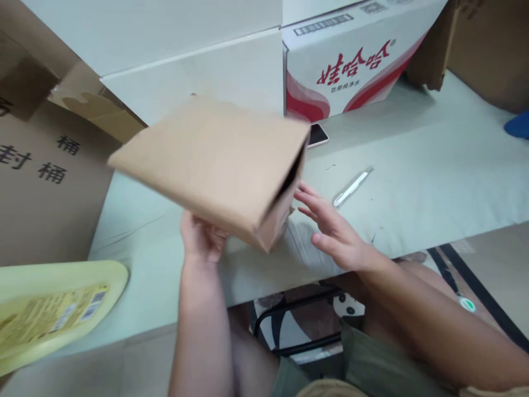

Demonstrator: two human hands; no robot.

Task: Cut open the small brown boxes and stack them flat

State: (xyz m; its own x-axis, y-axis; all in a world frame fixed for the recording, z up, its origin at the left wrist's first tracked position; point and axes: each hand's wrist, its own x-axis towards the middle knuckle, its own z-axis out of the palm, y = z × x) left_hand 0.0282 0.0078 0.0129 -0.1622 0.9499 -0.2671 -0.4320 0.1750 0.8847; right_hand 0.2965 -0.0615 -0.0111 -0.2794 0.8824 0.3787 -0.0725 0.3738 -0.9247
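At left, a carton [52, 218] shows 封桶; the bottle [61, 311] bears print too blurred to read. The left hand [203, 238] has its grip clamped under the box [215, 165], apparently above the surface [417, 182]: holding it up seems the step. The right hand [333, 234] spreads its fingers by the gaping end; steadying it would call for closing there. The white carton [351, 91] reads 娃哈哈, 饮用纯净水.

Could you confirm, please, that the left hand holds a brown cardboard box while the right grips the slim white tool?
No: in the head view the right hand is open and the tool lies on the pale surface; the left hand does hold the box.
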